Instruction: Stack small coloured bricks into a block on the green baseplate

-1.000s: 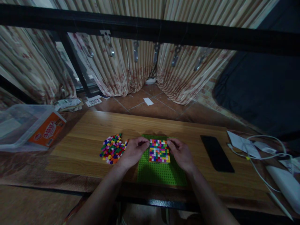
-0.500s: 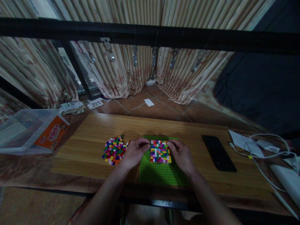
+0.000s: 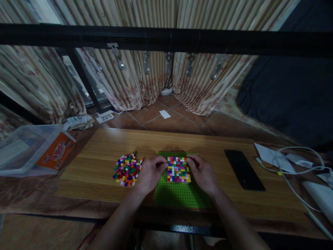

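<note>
A square block of small multicoloured building bricks [image 3: 178, 170] sits on a green studded baseplate [image 3: 182, 198]. At its upper left edge is my left hand [image 3: 152, 173], with thumb and index finger pinched together; anything between the tips is too small to make out. My right hand [image 3: 204, 175] is closed on the opposite side, its thumb and fingertips at the block's upper right edge. Whether these fingers hold a brick is hidden. To the left of my left hand lies a loose heap of coloured bricks [image 3: 127, 169].
The wooden board [image 3: 91, 163] carries a black phone [image 3: 244, 170] on the right. White cables [image 3: 291, 178] and papers [image 3: 273, 158] lie past the phone. A clear plastic box with an orange label [image 3: 56, 151] stands at the left. A dark horizontal bar [image 3: 166, 40] crosses beyond the board.
The view has shifted slightly. My left thumb and index finger are drawn closer together at the block's left edge. My right hand has stayed at the right edge.
</note>
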`<state>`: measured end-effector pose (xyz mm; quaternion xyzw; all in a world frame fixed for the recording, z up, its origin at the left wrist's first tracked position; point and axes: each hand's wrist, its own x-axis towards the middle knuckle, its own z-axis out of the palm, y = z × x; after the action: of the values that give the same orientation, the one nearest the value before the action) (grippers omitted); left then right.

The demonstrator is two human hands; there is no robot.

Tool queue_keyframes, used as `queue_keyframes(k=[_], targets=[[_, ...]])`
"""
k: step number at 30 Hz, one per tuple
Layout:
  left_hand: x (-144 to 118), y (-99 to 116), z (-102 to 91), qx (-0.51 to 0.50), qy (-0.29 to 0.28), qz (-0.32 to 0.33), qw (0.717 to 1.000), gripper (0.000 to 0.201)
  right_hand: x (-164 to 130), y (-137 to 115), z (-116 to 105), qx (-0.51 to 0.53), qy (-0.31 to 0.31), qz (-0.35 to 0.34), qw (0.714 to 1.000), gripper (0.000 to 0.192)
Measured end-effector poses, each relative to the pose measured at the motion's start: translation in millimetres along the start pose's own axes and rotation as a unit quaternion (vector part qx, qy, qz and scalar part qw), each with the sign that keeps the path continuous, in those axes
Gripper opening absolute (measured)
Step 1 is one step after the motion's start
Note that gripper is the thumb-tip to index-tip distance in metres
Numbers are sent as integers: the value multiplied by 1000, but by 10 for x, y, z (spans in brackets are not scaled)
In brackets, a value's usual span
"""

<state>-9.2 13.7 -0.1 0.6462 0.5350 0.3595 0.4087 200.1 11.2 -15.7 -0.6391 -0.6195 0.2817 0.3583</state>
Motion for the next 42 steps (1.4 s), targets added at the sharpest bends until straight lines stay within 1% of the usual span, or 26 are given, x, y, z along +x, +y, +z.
queue_keyframes(k=[2, 5, 9, 11, 13, 17, 19, 21, 26, 31, 33, 35, 37, 38, 39, 42], targets=[[-15, 23, 8, 6, -3, 6, 1000, 15, -2, -3, 0, -4, 1, -4, 1000, 41], [-12, 29, 33, -1, 7, 15, 1000, 14, -2, -2, -2, -10, 2, -12, 1000, 40], [28, -4, 75, -42, 26, 2, 999, 10, 0, -10, -5, -16, -6, -5, 1000, 40], [52, -31, 99, -81, 34, -21, 996, 8, -1, -14, -5, -19, -7, -4, 1000, 40], [74, -56, 125, -143, 44, -56, 987, 9, -2, -11, -1, -18, -4, -5, 1000, 41], [96, -70, 169, -279, 39, -141, 949, 18, -2, 14, 18, -10, 1, -13, 1000, 41], [96, -59, 179, -307, 39, -157, 938, 19, -2, 27, 31, -7, 1, -17, 1000, 41], [96, -48, 182, -313, 43, -162, 935, 18, -2, 35, 45, -6, 1, -17, 1000, 41], [110, -83, 189, -283, 49, -160, 944, 15, -6, 42, 71, 2, -4, -18, 1000, 41], [100, -192, 273, -218, 80, -104, 967, 10, -13, 52, 65, -5, -9, -6, 1000, 44], [81, -208, 302, -191, 81, -79, 975, 9, -14, 58, 51, -17, -12, -10, 1000, 45], [63, -194, 281, -174, 68, -63, 980, 10, -13, 62, 37, -32, -15, -10, 999, 46], [55, -163, 175, -155, 51, -55, 985, 13, -11, 67, 24, -46, -15, -8, 999, 46], [57, -148, 87, -137, 45, -50, 988, 15, -9, 69, 20, -52, -16, -8, 998, 45], [62, -138, -21, -110, 52, -43, 992, 17, -8, 72, 16, -57, -17, -6, 998, 45], [81, -149, -381, 28, 119, -23, 992, 14, -2, 79, 9, -65, -20, -3, 998, 45]])
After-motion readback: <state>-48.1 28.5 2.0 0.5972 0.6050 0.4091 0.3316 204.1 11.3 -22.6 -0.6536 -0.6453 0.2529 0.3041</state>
